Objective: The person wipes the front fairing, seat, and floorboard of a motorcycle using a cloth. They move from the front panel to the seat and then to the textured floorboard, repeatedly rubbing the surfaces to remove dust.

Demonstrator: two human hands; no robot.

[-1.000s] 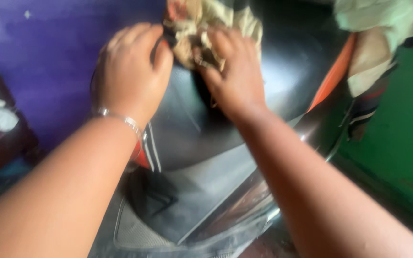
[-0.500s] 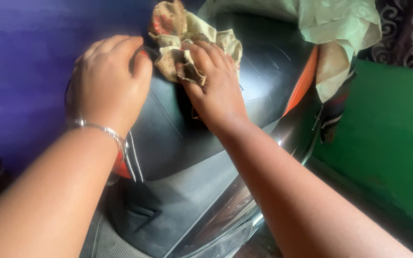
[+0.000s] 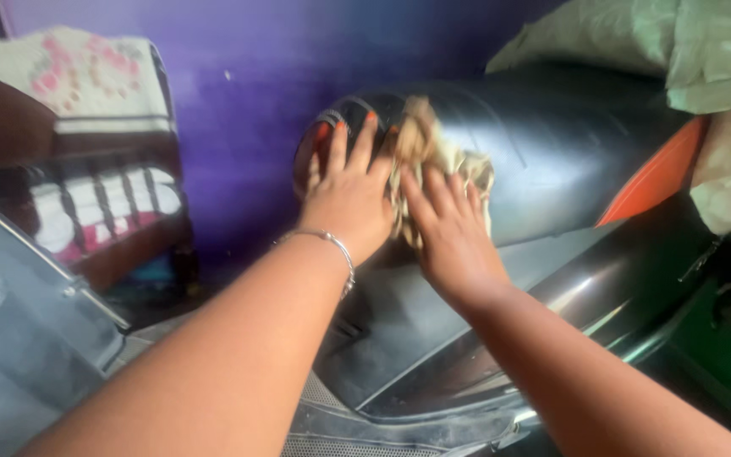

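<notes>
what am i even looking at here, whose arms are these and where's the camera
The camera sits on a person's head and looks down, so the two bare arms reaching in from the bottom are that person's own. The left hand, with a thin metal bangle at the wrist, lies flat on the front end of a black scooter seat. The right hand presses a crumpled beige cloth against the same seat. An orange panel runs below the seat, a pale cloth is draped over its far end, and a purple wall stands behind.
</notes>
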